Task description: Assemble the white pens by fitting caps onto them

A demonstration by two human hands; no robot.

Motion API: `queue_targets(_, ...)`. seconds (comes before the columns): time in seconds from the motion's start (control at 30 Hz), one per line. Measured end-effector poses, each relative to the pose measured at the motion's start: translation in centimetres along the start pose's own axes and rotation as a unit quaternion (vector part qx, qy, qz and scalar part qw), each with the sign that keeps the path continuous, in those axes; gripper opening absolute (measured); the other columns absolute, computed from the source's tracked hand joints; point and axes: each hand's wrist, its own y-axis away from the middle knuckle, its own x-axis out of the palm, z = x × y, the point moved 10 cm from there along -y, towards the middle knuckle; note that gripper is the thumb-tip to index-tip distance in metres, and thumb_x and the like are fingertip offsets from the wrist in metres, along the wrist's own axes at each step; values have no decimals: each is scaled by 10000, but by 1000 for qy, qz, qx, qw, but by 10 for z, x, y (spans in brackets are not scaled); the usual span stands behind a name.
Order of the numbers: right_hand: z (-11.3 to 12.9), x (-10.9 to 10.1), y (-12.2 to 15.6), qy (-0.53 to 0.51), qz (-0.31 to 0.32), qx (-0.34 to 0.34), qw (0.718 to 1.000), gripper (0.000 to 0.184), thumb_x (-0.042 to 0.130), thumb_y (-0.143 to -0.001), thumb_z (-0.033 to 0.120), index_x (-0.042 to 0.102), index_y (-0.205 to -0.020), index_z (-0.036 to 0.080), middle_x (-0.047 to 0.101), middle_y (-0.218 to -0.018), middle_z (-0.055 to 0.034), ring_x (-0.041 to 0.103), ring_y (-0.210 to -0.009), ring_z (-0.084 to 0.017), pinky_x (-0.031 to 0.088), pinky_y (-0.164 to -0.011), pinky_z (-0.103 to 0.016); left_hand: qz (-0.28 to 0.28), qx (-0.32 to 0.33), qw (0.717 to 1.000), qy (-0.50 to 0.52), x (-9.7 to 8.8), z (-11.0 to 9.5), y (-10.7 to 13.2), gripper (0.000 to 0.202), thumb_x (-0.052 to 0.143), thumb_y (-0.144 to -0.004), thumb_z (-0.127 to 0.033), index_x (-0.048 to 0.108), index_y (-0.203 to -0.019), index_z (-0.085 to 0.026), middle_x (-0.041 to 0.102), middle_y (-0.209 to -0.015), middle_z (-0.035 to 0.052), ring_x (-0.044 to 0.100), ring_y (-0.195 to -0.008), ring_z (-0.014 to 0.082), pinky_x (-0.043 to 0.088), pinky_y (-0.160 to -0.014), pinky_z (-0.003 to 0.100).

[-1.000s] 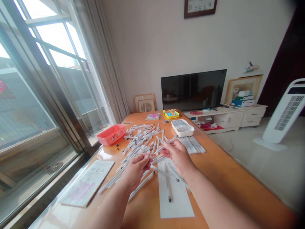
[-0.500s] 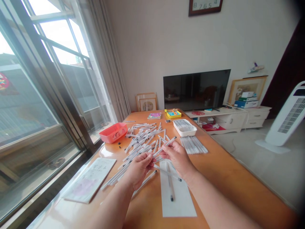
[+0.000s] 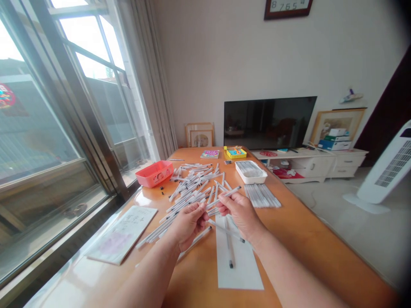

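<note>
A slim clear pen [image 3: 231,191] with a dark end is held slantwise between my two hands. My left hand [image 3: 193,217] pinches its lower end, and my right hand [image 3: 236,206] grips it farther up, near the dark end. Below them lies a white paper strip [image 3: 239,273], with one pen [image 3: 229,248] lengthwise on it and another pen [image 3: 234,235] slanting across its upper part. Beyond and left of my hands spreads a loose heap of pens [image 3: 189,188], many with black tips or caps.
A red basket [image 3: 154,174] stands at the left, a notebook [image 3: 123,235] nearer. On the right are a white tray [image 3: 252,179] holding pens and a neat row of pens [image 3: 262,196]. A yellow box [image 3: 235,153] and a booklet [image 3: 209,154] lie at the far end.
The view has shifted slightly. Both hands keep their hold on the pen, and its slant is nearly the same. The pens and containers on the table have not visibly moved.
</note>
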Motion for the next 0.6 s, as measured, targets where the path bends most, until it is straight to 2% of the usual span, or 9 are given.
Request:
queue_targets(0.33, 2, 14, 3, -23, 57, 3, 998, 410, 729, -812, 521, 693, -944, 134, 728, -828, -89, 665, -712, -182, 565, -672, -334, 11, 16, 1000, 18, 1, -14, 6, 281, 774, -795, -345, 580, -771, -143, 585, -652, 9, 446, -523, 47, 345, -517, 156)
queue_targets(0.6, -2, 17, 3, -44, 65, 22, 997, 407, 755, -801, 488, 654, -988, 142, 738, -823, -85, 678, -714, -177, 583, -689, -344, 17, 37, 999, -13, -4, -16, 3, 287, 737, -828, -375, 580, -775, -141, 592, -647, 15, 447, -513, 55, 341, -518, 179)
